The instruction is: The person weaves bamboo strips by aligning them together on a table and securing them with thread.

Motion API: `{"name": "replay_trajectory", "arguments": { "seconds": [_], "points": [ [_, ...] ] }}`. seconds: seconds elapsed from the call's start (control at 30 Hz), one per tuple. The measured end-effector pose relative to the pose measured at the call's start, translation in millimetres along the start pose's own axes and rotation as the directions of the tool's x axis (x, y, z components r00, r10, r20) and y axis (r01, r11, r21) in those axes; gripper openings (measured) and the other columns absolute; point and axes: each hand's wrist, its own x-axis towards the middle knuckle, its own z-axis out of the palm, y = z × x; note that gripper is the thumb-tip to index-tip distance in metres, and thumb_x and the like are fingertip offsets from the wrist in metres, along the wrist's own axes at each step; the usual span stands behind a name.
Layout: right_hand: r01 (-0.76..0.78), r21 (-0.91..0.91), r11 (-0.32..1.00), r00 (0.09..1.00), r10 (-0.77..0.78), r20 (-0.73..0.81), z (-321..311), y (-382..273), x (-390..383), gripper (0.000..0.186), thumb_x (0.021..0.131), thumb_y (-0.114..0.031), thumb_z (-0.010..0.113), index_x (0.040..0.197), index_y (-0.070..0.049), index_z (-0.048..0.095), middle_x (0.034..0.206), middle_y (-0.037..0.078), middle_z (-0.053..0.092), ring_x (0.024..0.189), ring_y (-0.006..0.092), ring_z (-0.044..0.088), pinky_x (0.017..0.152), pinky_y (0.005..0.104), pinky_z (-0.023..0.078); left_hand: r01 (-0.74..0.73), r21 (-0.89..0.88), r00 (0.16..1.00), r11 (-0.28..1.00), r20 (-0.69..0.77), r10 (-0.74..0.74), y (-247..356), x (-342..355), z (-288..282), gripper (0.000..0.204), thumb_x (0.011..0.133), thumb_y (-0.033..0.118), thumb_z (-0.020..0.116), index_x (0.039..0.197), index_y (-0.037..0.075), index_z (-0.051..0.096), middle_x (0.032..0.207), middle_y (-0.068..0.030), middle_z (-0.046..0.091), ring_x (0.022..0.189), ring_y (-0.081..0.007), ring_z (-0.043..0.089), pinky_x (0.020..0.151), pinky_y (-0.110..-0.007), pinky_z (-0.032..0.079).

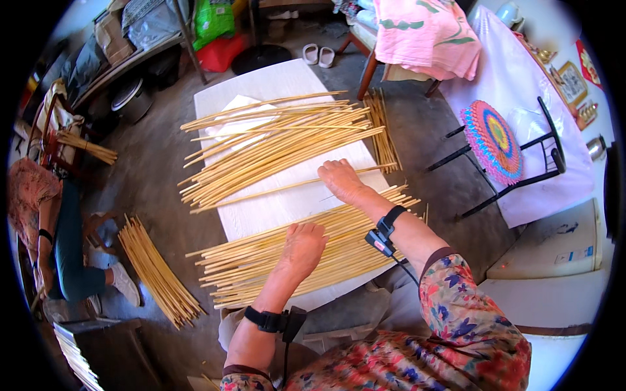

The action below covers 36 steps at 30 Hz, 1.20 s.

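Observation:
A white-topped table (254,221) in front of me carries two spreads of long, thin, straw-coloured sticks. The far pile of sticks (261,153) lies slanted across the table, partly over a white sheet (241,120). Nearer me lies a second pile of sticks (352,241), also crosswise. Between the piles, my right hand (340,180) is closed on a single stick (261,196) that runs left, close to the far pile. My left hand (305,246) rests over the near pile with its fingers curled; whatever is under them is hidden.
Stick bundles lie on the floor, one at left (160,274), another beyond the table's right edge (381,130). A person (72,247) sits at left. A stool with a colourful round cover (492,142) stands right; a chair with pink cloth (424,39) is behind.

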Motion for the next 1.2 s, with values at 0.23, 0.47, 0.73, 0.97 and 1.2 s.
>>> {"name": "replay_trajectory", "arguments": {
  "seconds": [0.23, 0.47, 0.73, 0.97, 1.2],
  "points": [
    [-0.026, 0.224, 0.974, 0.999, 0.020, 0.032, -6, 7, 3, 0.013, 0.079, -0.011, 0.046, 0.088, -0.008, 0.054, 0.085, 0.012, 0.054, 0.089, 0.0267, 0.052, 0.075, 0.0395, 0.038, 0.052, -0.077, 0.994, 0.996, -0.091, -0.058, -2, -1, -3, 0.017, 0.082, 0.018, 0.055, 0.093, 0.005, 0.057, 0.090, -0.0125, 0.059, 0.090, -0.0292, 0.055, 0.084, -0.042, 0.038],
    [-0.059, 0.262, 0.963, 0.998, 0.056, 0.018, -14, 17, 12, 0.013, 0.081, -0.013, 0.046, 0.088, -0.008, 0.056, 0.089, 0.012, 0.055, 0.090, 0.0280, 0.051, 0.076, 0.0380, 0.039, 0.051, -0.007, 0.998, 0.999, -0.034, -0.051, -4, 0, -8, 0.017, 0.083, 0.020, 0.054, 0.091, 0.005, 0.056, 0.090, -0.0110, 0.058, 0.090, -0.0284, 0.055, 0.087, -0.044, 0.037],
    [-0.030, 0.217, 0.976, 0.992, 0.057, -0.116, -33, 36, 58, 0.010, 0.075, -0.010, 0.057, 0.085, -0.009, 0.055, 0.085, 0.010, 0.055, 0.088, 0.0275, 0.053, 0.078, 0.0385, 0.041, 0.024, 0.030, 0.991, 0.999, -0.131, -0.019, -14, -2, 5, 0.017, 0.082, 0.018, 0.052, 0.092, 0.005, 0.057, 0.088, -0.0092, 0.058, 0.090, -0.0261, 0.054, 0.085, -0.042, 0.038],
    [-0.039, 0.075, 0.996, 0.985, 0.051, -0.165, -15, 42, 126, 0.015, 0.081, -0.011, 0.048, 0.091, -0.010, 0.058, 0.093, 0.011, 0.059, 0.094, 0.0283, 0.054, 0.081, 0.0419, 0.041, 0.074, -0.002, 0.991, 0.997, -0.109, -0.073, -10, -4, -13, 0.017, 0.083, 0.020, 0.054, 0.091, 0.005, 0.056, 0.090, -0.0105, 0.059, 0.091, -0.0273, 0.056, 0.090, -0.046, 0.036],
    [-0.108, -0.051, 0.993, 0.988, 0.102, -0.113, 17, 47, 171, 0.019, 0.079, -0.009, 0.046, 0.091, -0.009, 0.061, 0.092, 0.009, 0.060, 0.093, 0.0256, 0.056, 0.077, 0.0426, 0.041, 0.094, 0.031, 0.995, 0.995, -0.031, -0.093, -13, -6, -20, 0.017, 0.082, 0.020, 0.055, 0.089, 0.004, 0.056, 0.091, -0.0112, 0.059, 0.092, -0.0274, 0.056, 0.090, -0.048, 0.037]
  ]
}}
